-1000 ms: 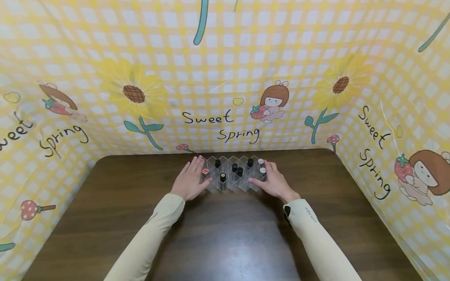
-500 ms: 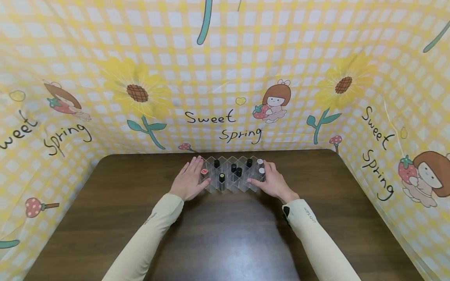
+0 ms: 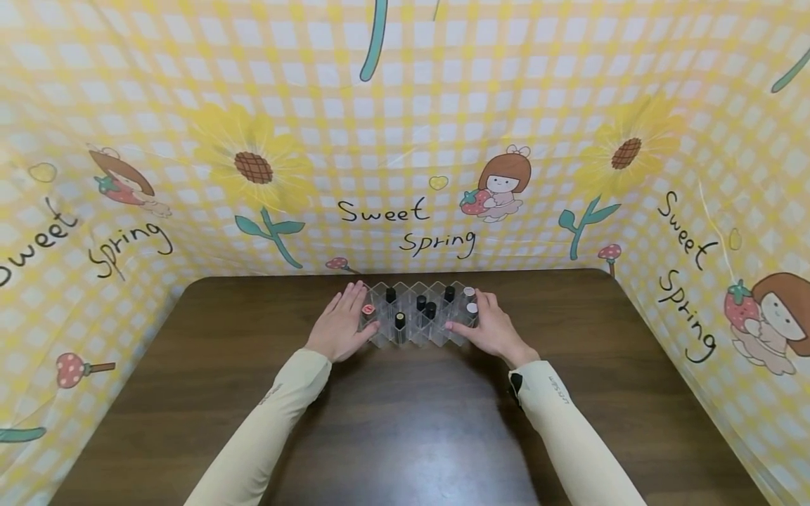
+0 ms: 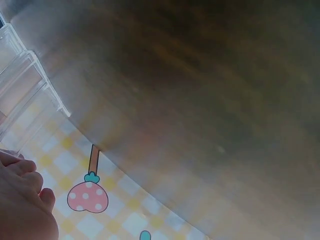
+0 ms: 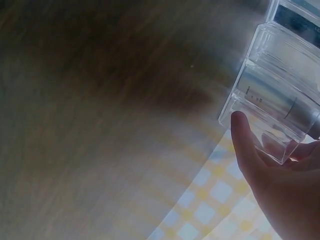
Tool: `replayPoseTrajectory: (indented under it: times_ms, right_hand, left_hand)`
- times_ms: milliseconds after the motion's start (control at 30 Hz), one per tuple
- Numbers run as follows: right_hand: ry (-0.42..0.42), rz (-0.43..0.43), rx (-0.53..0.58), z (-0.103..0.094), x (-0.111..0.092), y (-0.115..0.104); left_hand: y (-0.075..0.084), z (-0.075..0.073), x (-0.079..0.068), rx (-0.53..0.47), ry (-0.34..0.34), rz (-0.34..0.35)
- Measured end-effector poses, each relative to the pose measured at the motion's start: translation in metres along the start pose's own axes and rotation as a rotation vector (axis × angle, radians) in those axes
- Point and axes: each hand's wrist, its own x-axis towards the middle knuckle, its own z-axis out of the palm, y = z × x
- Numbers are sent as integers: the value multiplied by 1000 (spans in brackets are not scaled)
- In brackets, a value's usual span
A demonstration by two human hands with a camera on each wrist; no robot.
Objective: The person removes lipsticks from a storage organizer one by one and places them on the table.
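Observation:
A clear plastic lipstick organizer (image 3: 414,330) with diamond-shaped compartments sits near the table's back edge. Several lipstick-like tubes stand in it: black-capped ones (image 3: 420,303), one with a red-marked top (image 3: 368,310), and two with pale tops (image 3: 471,309) at the right end. My left hand (image 3: 335,327) lies along the organizer's left end, fingers straight, thumb toward its front. At the right end my right hand (image 3: 493,327) grips it, thumb (image 5: 241,132) on the front and the other fingers round the side. The left wrist view shows only part of the left hand (image 4: 25,205) beside the organizer.
The dark wooden table (image 3: 405,422) extends toward me and to both sides. A yellow checked cloth backdrop (image 3: 405,140) with printed flowers and words rises at the back and along both sides.
Against the backdrop, the organizer and both hands have shifted slightly to the left. The hold of the hands looks the same, and the tubes stay in their compartments.

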Motion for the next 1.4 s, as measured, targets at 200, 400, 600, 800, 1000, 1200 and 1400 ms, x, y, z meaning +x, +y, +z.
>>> replayPoseTrajectory:
  times_ms: [200,400,600,800,1000,1200,1400]
  right_hand:
    - [5,-8,2,0,-1,-1]
    - [4,-4,12,0,-1,-1]
    - [13,-5,36,1,-2,-2]
    - [13,-7,62,2,-4,-1]
    - [10,-4,69,2,-5,-3]
    - [7,-3,93,3,-4,-2]
    - [16,-10,164,2,-5,2]
  left_hand:
    - [0,0,-2,-14,-5,3]
    - [2,-1,-2,-44,-2,2]
    - [4,-1,-3,-67,-2,-1]
    - [3,-2,-5,-75,0,-3]
    - [2,-3,-6,-80,2,-5]
    - [2,-4,-6,-71,-8,-2]
    - [1,-4,-3,-62,-46,-6]
